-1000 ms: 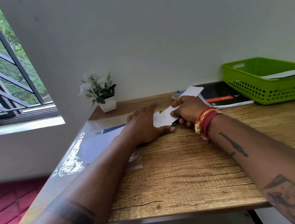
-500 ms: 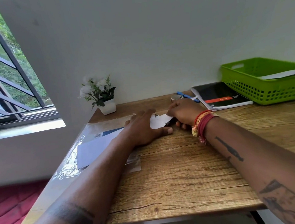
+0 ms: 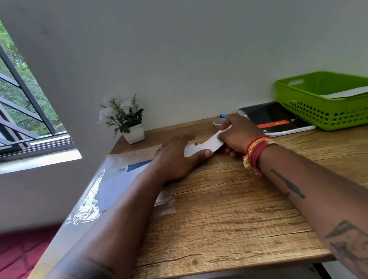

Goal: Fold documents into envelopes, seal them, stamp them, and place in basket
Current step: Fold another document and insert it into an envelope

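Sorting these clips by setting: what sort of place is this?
Probably a home desk or small office corner: a wooden desk against a plain wall beside a window, with a notebook, a green basket and a small potted plant.

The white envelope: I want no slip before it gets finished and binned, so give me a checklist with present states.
1. Left hand pins the white envelope to the wooden desk: ok.
2. Right hand grips its right end: ok.
3. Flap sealed: cannot tell, the hands cover it.
4. Stamp applied: cannot tell.
5. Tape roll within reach behind the right hand: ok.
6. Green basket has room beside the paper already inside: ok.
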### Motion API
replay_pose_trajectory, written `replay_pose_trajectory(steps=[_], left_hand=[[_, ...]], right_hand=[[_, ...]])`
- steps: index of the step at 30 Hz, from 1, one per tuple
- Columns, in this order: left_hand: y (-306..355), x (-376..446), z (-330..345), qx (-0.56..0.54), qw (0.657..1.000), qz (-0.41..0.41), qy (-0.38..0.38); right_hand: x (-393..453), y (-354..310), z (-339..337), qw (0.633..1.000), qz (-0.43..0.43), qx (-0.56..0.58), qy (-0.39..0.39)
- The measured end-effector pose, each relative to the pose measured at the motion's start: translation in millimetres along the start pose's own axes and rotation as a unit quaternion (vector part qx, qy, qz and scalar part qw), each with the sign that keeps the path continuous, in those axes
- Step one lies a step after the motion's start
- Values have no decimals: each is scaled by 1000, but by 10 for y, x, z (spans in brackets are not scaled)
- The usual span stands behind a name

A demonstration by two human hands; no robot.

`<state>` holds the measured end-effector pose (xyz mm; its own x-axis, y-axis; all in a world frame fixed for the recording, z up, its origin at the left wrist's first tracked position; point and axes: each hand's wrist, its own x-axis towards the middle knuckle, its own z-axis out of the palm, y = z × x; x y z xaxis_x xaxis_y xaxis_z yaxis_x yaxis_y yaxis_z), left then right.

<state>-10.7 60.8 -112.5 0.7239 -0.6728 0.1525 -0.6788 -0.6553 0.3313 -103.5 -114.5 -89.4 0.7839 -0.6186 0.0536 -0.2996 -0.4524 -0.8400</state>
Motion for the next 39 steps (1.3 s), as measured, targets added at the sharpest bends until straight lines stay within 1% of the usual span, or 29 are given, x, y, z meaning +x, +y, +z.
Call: replay_pose_trajectory(steps=[2,6,11,15,17,20,23,26,30,32,36,39], left_hand=[[-31,12,-24,29,999,29,5],[-48,30,21,41,997,55,-20],[-29,35,35,27,997,74,12],[-3,46,45,-16,996,81,42],[-5,67,46,-36,994,88,60],[-37,89,16,-45,992,86,79],[-122,63,-63,-16,996,77,42],[-234,22,-118,14,997,79,-1],[-245,-12,-98,9,995,96,-10],[-232,-13,-89,15,994,108,-4],[-205,19,-75,2,990,136,32],[-184,15,-39,2,989,145,38]], right_hand=[[31,37,-54,1000,13,10,-1],[46,25,-46,994,50,79,-57],[11,20,-36,988,48,118,-83],[11,11,-53,973,68,197,-99],[-25,-6,-11,966,72,217,-117],[-65,-29,56,974,56,177,-132],[-69,-46,30,982,55,140,-117],[-66,-27,-1,981,53,145,-115],[-72,-29,5,983,52,133,-116],[-79,-41,2,983,47,132,-114],[-92,-36,3,981,49,140,-125],[-84,-45,8,981,50,133,-129]])
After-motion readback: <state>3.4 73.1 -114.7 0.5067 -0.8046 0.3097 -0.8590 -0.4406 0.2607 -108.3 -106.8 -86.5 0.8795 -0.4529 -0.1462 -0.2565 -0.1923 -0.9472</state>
